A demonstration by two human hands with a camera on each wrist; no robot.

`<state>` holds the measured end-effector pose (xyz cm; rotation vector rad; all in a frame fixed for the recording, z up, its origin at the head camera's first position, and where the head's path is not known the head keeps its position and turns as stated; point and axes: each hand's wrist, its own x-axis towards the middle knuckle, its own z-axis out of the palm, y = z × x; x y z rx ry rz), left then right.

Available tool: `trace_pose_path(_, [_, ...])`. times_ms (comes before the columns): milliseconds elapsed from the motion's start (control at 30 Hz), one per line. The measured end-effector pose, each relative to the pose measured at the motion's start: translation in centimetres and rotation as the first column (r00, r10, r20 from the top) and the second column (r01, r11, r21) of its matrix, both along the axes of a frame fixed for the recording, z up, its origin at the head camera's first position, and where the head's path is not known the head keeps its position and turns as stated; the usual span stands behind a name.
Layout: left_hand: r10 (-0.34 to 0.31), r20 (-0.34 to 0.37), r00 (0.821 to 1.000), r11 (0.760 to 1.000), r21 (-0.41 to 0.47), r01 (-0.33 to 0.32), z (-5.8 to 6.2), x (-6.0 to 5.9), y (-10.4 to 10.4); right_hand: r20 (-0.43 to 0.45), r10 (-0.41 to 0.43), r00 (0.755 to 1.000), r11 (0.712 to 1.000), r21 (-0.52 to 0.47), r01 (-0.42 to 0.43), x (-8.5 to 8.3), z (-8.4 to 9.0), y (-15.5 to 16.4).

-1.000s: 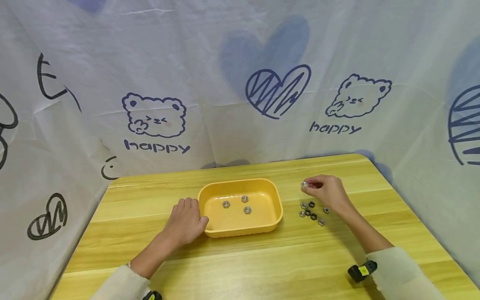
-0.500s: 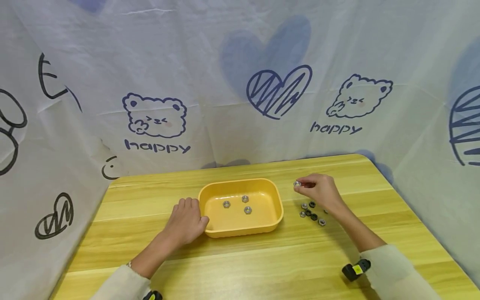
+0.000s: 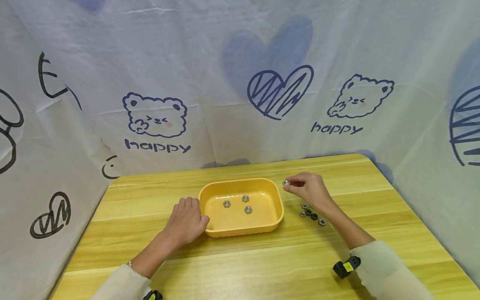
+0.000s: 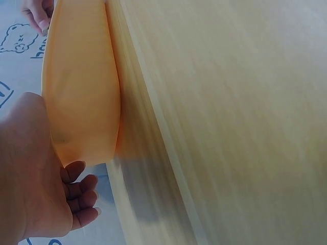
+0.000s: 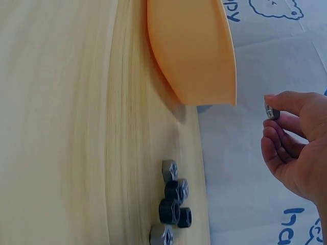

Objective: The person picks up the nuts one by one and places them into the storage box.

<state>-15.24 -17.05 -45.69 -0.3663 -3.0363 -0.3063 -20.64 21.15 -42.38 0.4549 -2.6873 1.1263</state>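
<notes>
A silver hex nut (image 3: 286, 183) is pinched between the thumb and index finger of my right hand (image 3: 311, 191), held above the table just right of the yellow tray (image 3: 243, 229). The right wrist view shows the same nut (image 5: 272, 111) at the fingertips, apart from the tray. My left hand (image 3: 185, 223) grips the tray's left end, its thumb at the rim; in the left wrist view its fingers (image 4: 82, 196) curl beside the tray's end wall. Three silver nuts lie inside the tray, one being the nut (image 3: 248, 210) nearest the front.
Several silver and black nuts lie in a loose group on the wooden table (image 3: 240, 271), right of the tray, including a black nut (image 3: 314, 216) and a silver nut (image 3: 322, 222). A printed white cloth (image 3: 217, 125) hangs behind the table and along both sides.
My right hand has moved left with the pinched nut, from above the loose nuts to near the tray's right rim. The left hand and tray stay in place.
</notes>
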Motion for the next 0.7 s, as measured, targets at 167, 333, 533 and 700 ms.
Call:
trace_pose_path(167, [0.0,-0.008,1.0,1.0,-0.001,0.0,-0.2,0.0,0.0,-0.004,0.009,1.0,1.0,-0.013,-0.009,0.0,-0.2,-0.9])
trace_pose_path(333, [-0.002,-0.017,1.0,1.0,0.002,0.002,-0.5,0.0,-0.1,-0.02,0.022,1.0,1.0,-0.021,-0.022,-0.1,-0.7,-1.7])
trace_pose_path(533, [0.002,-0.012,1.0,1.0,0.003,-0.002,-0.5,0.0,-0.1,-0.023,0.048,0.999,0.999,-0.02,-0.049,-0.2,-0.9,-2.9])
trace_pose_path(700, [0.007,-0.006,1.0,1.0,0.002,-0.007,-0.5,0.0,0.0,-0.03,0.064,0.998,0.998,-0.016,-0.065,-0.3,-1.0,-3.8])
